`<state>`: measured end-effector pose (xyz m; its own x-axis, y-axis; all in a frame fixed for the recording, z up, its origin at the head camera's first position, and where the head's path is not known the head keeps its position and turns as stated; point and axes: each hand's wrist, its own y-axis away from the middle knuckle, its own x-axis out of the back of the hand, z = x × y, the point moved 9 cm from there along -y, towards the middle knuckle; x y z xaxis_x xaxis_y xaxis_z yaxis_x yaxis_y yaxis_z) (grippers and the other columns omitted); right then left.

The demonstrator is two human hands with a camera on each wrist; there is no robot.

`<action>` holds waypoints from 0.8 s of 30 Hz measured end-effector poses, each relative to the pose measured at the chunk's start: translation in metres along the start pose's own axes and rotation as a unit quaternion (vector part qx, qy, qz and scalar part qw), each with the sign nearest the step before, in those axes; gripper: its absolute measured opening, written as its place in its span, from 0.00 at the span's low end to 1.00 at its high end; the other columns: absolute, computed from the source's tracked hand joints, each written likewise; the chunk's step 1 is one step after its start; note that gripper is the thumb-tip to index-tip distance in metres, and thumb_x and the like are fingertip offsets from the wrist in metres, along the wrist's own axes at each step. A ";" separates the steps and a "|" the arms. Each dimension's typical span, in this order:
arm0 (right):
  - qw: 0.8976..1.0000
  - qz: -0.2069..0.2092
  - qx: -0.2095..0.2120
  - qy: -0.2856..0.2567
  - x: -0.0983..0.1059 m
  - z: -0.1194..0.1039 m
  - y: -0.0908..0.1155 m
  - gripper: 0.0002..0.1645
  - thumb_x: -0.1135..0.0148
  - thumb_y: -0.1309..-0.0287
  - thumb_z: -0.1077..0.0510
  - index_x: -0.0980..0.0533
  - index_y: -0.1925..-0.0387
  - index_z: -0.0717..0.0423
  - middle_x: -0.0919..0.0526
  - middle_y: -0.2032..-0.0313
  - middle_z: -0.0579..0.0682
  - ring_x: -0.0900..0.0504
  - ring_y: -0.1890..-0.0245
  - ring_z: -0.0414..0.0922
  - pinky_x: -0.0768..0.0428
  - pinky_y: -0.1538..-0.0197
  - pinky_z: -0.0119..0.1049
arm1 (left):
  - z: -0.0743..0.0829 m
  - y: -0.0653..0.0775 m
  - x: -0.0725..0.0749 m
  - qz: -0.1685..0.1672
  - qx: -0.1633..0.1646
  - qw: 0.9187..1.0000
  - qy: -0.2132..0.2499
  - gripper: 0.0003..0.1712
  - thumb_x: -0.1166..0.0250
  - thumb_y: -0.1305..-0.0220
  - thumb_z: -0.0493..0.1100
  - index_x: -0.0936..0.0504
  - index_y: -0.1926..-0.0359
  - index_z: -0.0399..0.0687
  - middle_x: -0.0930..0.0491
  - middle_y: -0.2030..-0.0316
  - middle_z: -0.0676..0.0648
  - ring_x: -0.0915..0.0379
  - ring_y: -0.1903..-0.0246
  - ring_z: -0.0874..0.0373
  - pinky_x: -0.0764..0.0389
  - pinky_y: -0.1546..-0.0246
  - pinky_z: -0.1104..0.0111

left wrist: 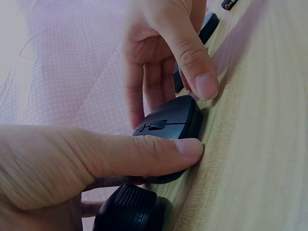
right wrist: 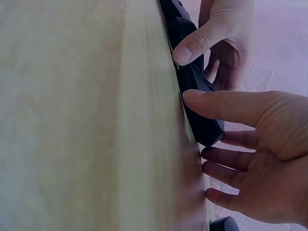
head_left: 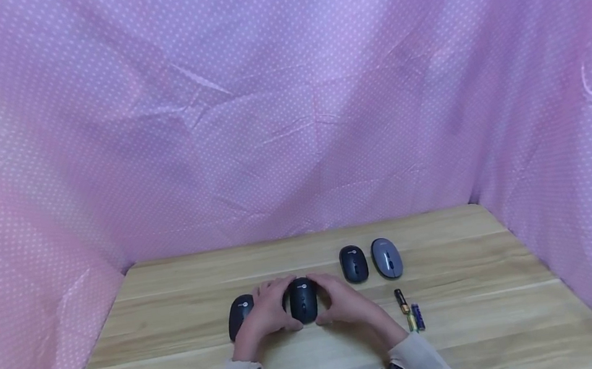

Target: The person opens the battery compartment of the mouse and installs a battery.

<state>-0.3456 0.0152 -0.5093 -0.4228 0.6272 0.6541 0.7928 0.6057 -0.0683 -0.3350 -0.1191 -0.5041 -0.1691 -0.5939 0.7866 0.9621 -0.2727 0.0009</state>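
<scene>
A black computer mouse [head_left: 303, 301] lies on the wooden table between both hands, its scroll wheel towards me. My left hand [head_left: 272, 309] grips its left side, the thumb [left wrist: 168, 153] across the near end and the other fingers behind. From the other side my right hand [head_left: 342, 300] holds it, with thumb [right wrist: 211, 102] on the near end and the index finger beyond. A dark edge shows between the left palm and this mouse; what it belongs to I cannot tell. Another black mouse [head_left: 239, 318] sits left of the left hand, partly covered by it.
Farther back on the right stand a black mouse [head_left: 354, 264] and a grey mouse [head_left: 387, 258], side by side. Several small batteries [head_left: 417, 317] lie right of the right forearm. Pink dotted cloth [head_left: 287, 117] hangs behind the table [head_left: 488, 321] and along its sides.
</scene>
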 end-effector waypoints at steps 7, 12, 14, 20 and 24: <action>1.000 0.002 -0.010 0.000 0.000 0.003 0.001 0.54 0.21 0.56 0.67 0.37 0.28 0.66 0.29 0.30 0.63 0.32 0.28 0.59 0.34 0.26 0.57 | 0.000 -0.001 -0.001 0.005 -0.004 1.000 -0.009 0.55 0.13 0.62 0.42 0.29 0.30 0.42 0.25 0.34 0.39 0.36 0.34 0.38 0.45 0.30 0.34; 0.999 0.000 -0.020 -0.028 0.004 0.006 0.002 0.53 0.22 0.54 0.66 0.38 0.26 0.64 0.31 0.28 0.62 0.34 0.27 0.59 0.35 0.25 0.56 | 0.003 -0.002 0.002 0.009 -0.014 1.000 0.006 0.54 0.14 0.60 0.43 0.28 0.30 0.43 0.23 0.35 0.40 0.33 0.34 0.39 0.45 0.29 0.36; 0.999 0.002 -0.022 -0.047 0.007 0.008 0.003 0.54 0.22 0.53 0.66 0.38 0.26 0.62 0.32 0.28 0.61 0.34 0.26 0.59 0.35 0.25 0.56 | 0.005 -0.003 0.004 0.011 -0.022 1.000 0.019 0.53 0.15 0.59 0.42 0.27 0.30 0.43 0.22 0.35 0.40 0.30 0.34 0.40 0.44 0.28 0.37; 0.994 0.013 -0.033 -0.105 0.020 0.006 0.004 0.52 0.24 0.50 0.68 0.38 0.24 0.56 0.32 0.27 0.59 0.28 0.31 0.60 0.32 0.28 0.61 | 0.011 -0.002 0.011 0.009 -0.029 0.997 0.072 0.53 0.17 0.52 0.40 0.33 0.26 0.41 0.24 0.34 0.38 0.28 0.35 0.40 0.32 0.31 0.42; 0.992 0.026 -0.023 -0.121 0.033 -0.005 0.006 0.52 0.25 0.48 0.67 0.39 0.24 0.56 0.34 0.26 0.60 0.28 0.31 0.63 0.30 0.30 0.62 | 0.020 0.001 0.021 0.022 -0.036 0.993 0.108 0.54 0.18 0.50 0.39 0.36 0.24 0.42 0.29 0.30 0.38 0.31 0.32 0.39 0.30 0.31 0.42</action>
<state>-0.3531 0.0371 -0.4839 -0.4701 0.7591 0.4503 0.8329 0.5504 -0.0583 -0.3337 -0.1166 -0.4753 -0.1760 -0.7527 0.6344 0.9533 -0.2911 -0.0809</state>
